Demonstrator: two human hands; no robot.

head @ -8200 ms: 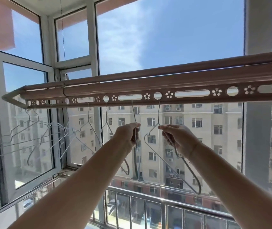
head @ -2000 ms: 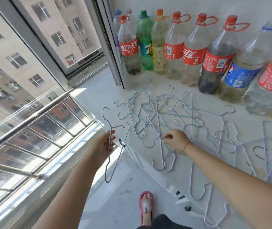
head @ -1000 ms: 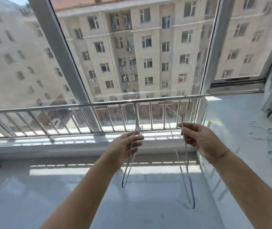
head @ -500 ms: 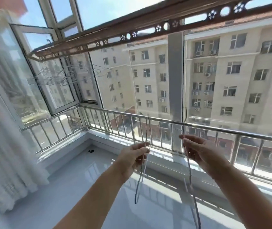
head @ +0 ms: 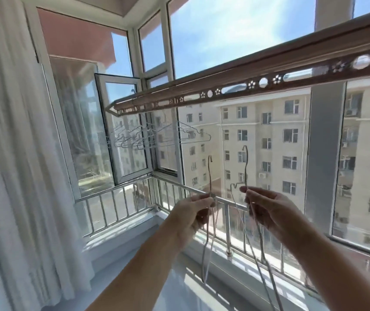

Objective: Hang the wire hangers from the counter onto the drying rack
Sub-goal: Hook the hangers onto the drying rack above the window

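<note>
Head view. Two seconds ago the person was bent over the table, picking wire hangers from the heap there. Now the table and its heap are out of view. The person faces the window, and the drying rack (head: 247, 86) crosses the upper frame from far left to near right. Compared with half a second ago the gaze has lifted. Both hooks stand higher against the building opposite (head: 269, 135), but they are below the rack and well apart from it. The fetch looks done and the hanging step under way, with neither hook at the rail yet.

The left hand (head: 193, 217) pinches the left hanger (head: 210, 176) at the base of its neck. Its fingers (head: 204, 202) are closed on the wire and the frame dangles below the hand. The right hand (head: 267, 209) pinches the right hanger (head: 246, 169) the same way. Its fingers (head: 250, 191) curl round the wire under the hook, and the frame trails down past the wrist.

Counted, there are two hands, two carried hangers (one in each hand) and one rack. At the rack's far left end, a cluster of hung hangers (head: 148, 138) overlaps too much for an exact count; there are several at least. A metal railing (head: 116, 205) runs below the glass. A white curtain (head: 11, 153) hangs at left, and one window sash (head: 123, 135) stands open.
</note>
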